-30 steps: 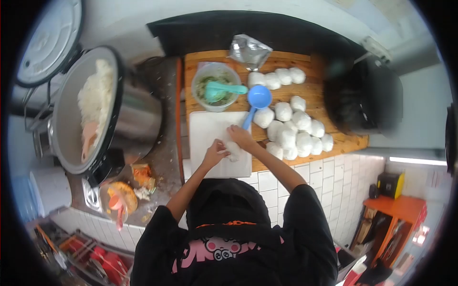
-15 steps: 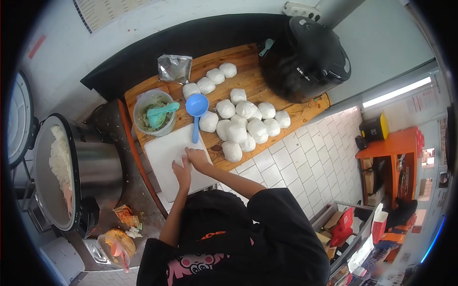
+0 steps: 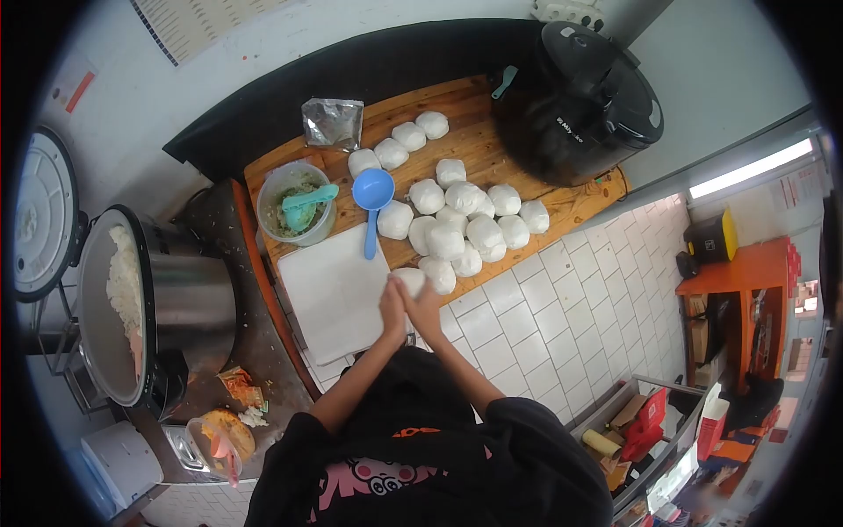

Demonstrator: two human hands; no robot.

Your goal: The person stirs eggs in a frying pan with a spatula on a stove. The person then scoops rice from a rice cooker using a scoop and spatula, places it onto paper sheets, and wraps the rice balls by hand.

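My left hand [image 3: 393, 309] and my right hand [image 3: 423, 307] are cupped together around a white wrapped ball [image 3: 407, 281], just off the right edge of a white board [image 3: 329, 290]. Beyond them, on the wooden table [image 3: 474, 105], several white wrapped balls [image 3: 445, 240] lie in a cluster, and a row of more [image 3: 391, 154] lies farther back. A blue scoop [image 3: 373, 190] rests beside the board with its handle toward me. Behind the board, a clear tub [image 3: 299, 202] holds green filling and a teal spoon [image 3: 307, 198].
A large open cooker [image 3: 189, 299] with white rice stands at the left. A black cooker [image 3: 575, 110] is at the table's right end. A foil packet [image 3: 334, 124] lies at the back. An orange container with a pink scoop [image 3: 226, 439] is at lower left.
The view has turned and shifted. My hands have moved from over the white board to its right edge, beside the cluster, and are now pressed together around the white ball.
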